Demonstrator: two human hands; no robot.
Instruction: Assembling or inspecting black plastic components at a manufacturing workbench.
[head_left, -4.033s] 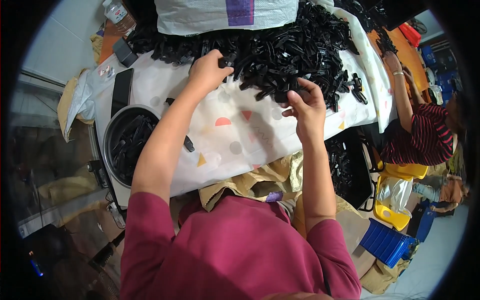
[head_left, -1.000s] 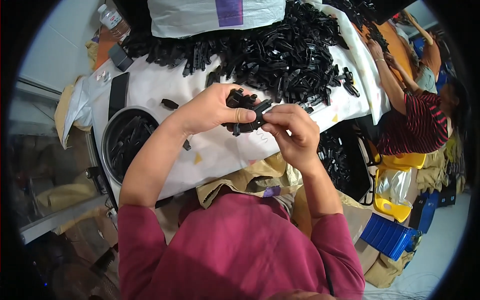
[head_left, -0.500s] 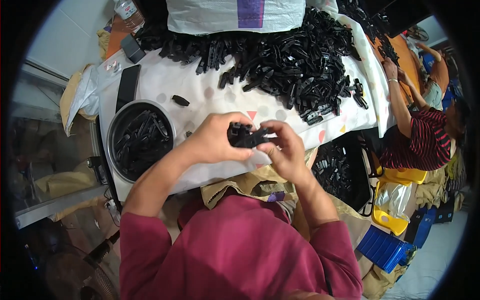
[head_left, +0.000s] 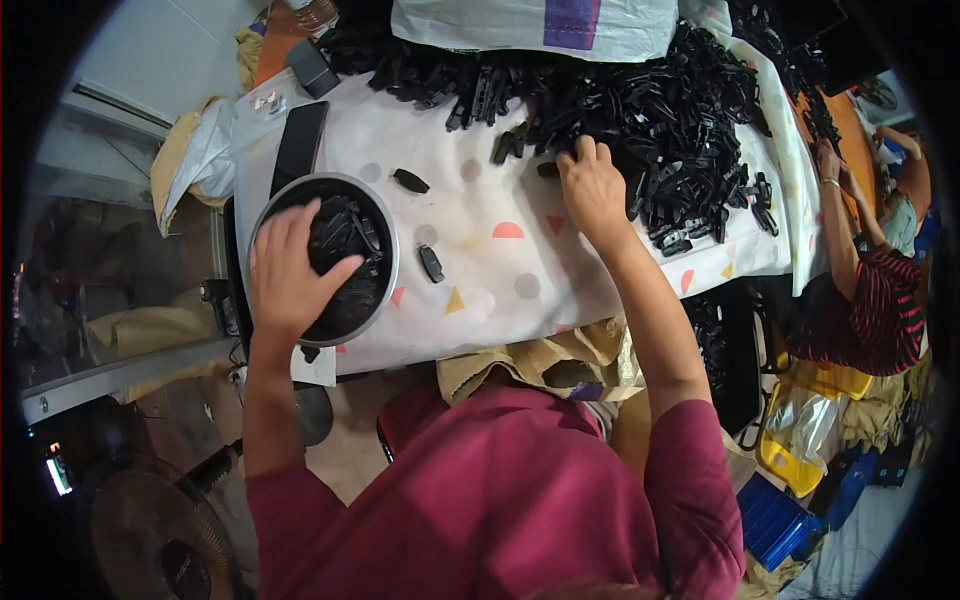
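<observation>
Black plastic clips (head_left: 680, 110) heaped under the right hand (head_left: 592, 192), fingers spread, gripping nothing; left hand (head_left: 285, 270) rests open in the round metal-rimmed bowl (head_left: 385, 290), mid-sorting.

A white bag (head_left: 530, 25) lies at the table's far edge. A fan (head_left: 150, 545) stands on the floor. 1 co-worker (head_left: 870, 300) sits at right.

The black clips (head_left: 660, 110) look like glossy plastic, the round bowl (head_left: 385, 240) has a metal rim, and the bench (head_left: 500, 270) cover is smooth printed cloth.
</observation>
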